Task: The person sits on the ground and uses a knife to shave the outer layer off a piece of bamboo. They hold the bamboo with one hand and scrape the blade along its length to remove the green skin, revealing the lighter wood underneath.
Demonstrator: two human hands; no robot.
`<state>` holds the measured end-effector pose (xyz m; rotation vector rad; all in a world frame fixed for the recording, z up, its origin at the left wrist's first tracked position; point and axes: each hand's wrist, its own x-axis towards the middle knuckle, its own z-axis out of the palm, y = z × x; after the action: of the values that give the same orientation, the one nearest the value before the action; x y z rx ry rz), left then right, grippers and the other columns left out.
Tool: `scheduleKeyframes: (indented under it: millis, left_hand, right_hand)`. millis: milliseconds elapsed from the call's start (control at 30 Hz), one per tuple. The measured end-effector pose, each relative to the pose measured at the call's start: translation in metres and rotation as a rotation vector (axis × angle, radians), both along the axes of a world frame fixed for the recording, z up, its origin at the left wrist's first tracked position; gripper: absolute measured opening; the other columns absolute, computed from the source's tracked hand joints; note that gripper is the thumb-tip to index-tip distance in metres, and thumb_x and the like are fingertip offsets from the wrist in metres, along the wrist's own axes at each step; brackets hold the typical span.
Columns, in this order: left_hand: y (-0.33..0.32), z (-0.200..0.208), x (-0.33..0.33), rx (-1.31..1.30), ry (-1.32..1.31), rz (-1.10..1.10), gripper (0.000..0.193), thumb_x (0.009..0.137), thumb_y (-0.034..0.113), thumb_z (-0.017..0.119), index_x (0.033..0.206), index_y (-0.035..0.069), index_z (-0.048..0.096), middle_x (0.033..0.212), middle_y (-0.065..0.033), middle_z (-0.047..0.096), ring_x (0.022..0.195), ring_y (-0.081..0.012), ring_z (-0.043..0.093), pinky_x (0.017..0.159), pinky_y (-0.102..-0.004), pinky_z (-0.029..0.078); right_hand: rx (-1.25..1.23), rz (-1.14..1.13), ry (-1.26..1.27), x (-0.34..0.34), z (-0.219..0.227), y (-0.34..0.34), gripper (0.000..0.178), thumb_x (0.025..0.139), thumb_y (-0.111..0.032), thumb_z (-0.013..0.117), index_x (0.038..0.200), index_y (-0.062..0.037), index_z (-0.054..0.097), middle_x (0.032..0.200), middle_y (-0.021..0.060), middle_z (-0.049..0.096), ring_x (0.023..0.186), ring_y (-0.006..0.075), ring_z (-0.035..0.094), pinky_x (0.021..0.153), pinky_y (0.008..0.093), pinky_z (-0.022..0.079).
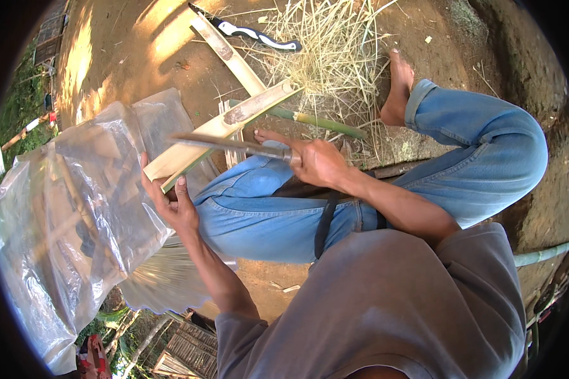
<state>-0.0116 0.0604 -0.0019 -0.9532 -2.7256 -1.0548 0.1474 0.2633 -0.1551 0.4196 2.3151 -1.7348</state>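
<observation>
My left hand [178, 207] grips the lower end of a split bamboo piece [215, 129], fingers beneath and thumb at its edge. The pale hollow inner face is turned up, and the piece slants away to the upper right over my bent leg. In my right hand [322, 164] is a large knife [253, 148], held by its handle. Its blade reaches left across the bamboo; whether it touches the surface I cannot tell. Another split bamboo piece [240, 66] lies just beyond, its near end meeting the held one.
A saw with a black and white handle [259, 38] lies on the ground beside a heap of pale bamboo shavings [335, 60]. Under the held piece runs a green bamboo stick [329, 124]. Clear plastic sheeting [50, 234] covers the left side. My bare foot [399, 88] rests by the shavings.
</observation>
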Motion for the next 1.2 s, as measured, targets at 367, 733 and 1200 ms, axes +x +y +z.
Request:
scheduleKeyframes:
  millis: [367, 733, 1200]
  left_hand:
    - [0.003, 0.0, 0.0, -0.087, 0.118, -0.042, 0.021, 0.094, 0.014, 0.065, 0.101, -0.005, 0.06, 0.155, -0.0196, 0.035, 0.123, -0.021, 0.052, 0.09, -0.0274, 0.048]
    - [-0.005, -0.004, -0.007, 0.013, -0.011, 0.061, 0.028, 0.095, 0.02, 0.065, 0.104, -0.005, 0.059, 0.154, -0.0197, 0.035, 0.128, -0.0262, 0.047, 0.104, -0.0347, 0.04]
    - [-0.006, -0.008, -0.021, 0.057, -0.058, 0.099, 0.048, 0.096, 0.024, 0.067, 0.13, -0.007, 0.053, 0.144, -0.0173, 0.045, 0.118, -0.0243, 0.054, 0.098, -0.0344, 0.047]
  right_hand:
    - [0.042, -0.098, -0.13, 0.003, -0.037, -0.002, 0.029, 0.084, -0.014, 0.064, 0.11, -0.0009, 0.065, 0.07, 0.0253, 0.067, 0.063, 0.037, 0.069, 0.064, 0.0477, 0.057]
    - [0.047, -0.137, -0.216, 0.004, -0.065, 0.018, 0.025, 0.08, -0.014, 0.065, 0.101, 0.0002, 0.066, 0.077, 0.0242, 0.069, 0.07, 0.0365, 0.07, 0.069, 0.0471, 0.056]
    - [0.069, -0.329, -0.616, 0.034, -0.136, 0.048, 0.031, 0.086, -0.026, 0.062, 0.101, 0.0001, 0.07, 0.089, 0.0235, 0.07, 0.079, 0.0391, 0.07, 0.076, 0.0485, 0.054]
